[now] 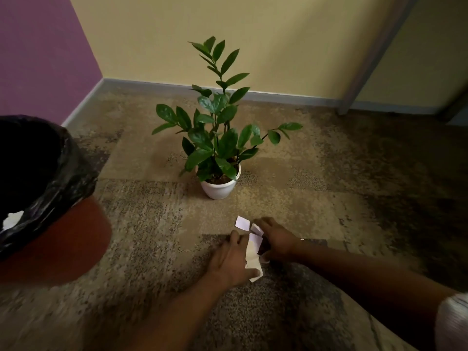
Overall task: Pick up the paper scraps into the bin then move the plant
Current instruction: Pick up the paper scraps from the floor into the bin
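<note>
Several white paper scraps [253, 245] lie bunched on the carpet between my two hands. My left hand [231, 259] presses against the scraps from the left, its fingers curled around their edge. My right hand [277, 239] closes on them from the right. One scrap [241, 222] sticks out at the top of the bunch. The plant [217, 127], green and leafy in a white pot [219, 190], stands on the carpet just beyond my hands. The red bin [50, 239] with a black liner [58, 173] sits at the left, with a white scrap [11, 219] inside.
Patterned brown carpet [152, 224] covers the floor. A purple wall [43, 54] and a yellow wall [253, 39] meet in the corner behind the plant. A grey post [374, 57] leans at the upper right.
</note>
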`<state>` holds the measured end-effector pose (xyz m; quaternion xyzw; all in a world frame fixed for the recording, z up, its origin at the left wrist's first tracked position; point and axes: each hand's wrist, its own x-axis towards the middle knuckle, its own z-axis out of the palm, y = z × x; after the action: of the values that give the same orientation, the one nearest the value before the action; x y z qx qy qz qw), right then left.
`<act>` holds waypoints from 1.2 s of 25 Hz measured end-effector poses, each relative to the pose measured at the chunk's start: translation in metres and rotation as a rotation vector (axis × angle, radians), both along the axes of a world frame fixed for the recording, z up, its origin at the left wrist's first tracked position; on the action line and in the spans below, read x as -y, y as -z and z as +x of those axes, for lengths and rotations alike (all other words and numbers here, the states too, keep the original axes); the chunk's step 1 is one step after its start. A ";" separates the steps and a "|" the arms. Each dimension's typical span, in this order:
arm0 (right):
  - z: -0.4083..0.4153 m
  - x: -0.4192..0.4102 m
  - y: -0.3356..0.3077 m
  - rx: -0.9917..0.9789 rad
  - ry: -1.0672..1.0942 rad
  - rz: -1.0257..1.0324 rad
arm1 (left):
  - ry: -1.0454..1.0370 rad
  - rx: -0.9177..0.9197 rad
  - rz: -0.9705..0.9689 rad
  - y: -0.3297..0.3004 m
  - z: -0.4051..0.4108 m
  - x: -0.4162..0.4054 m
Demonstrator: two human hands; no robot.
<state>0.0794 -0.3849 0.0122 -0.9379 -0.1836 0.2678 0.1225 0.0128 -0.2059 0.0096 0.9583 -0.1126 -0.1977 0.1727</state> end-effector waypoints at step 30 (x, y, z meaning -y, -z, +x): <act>-0.002 -0.070 -0.087 0.099 0.419 0.579 | -0.437 0.226 -0.425 -0.067 0.041 -0.065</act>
<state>0.0771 -0.3144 0.0988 -0.8934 -0.0613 0.1282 0.4261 0.0542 -0.1405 0.0764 0.9182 0.0385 -0.0204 0.3938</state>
